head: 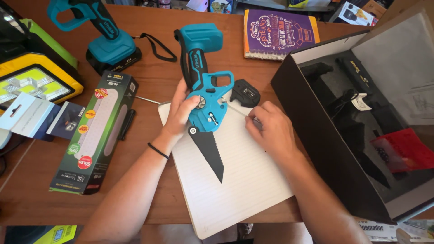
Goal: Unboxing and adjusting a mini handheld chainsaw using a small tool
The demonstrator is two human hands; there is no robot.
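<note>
Teal plastic is filling the left hand [181, 110], which is wrapping around the cordless saw [205, 97] lying over a lined notepad [235, 180]; the right hand [269, 129] is pinching a thin metal tool [237, 110], its tip hidden behind the saw's body.

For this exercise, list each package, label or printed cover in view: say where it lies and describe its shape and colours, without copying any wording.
Long dark green and black carton: left of the left hand, round red and yellow stickers.
Open black cardboard box: right side, beyond the right hand.
Purple spiral notebook with an orange edge: top centre.
White hanging tag: inside the black box.
Small pale blue blister card: far left.
</note>
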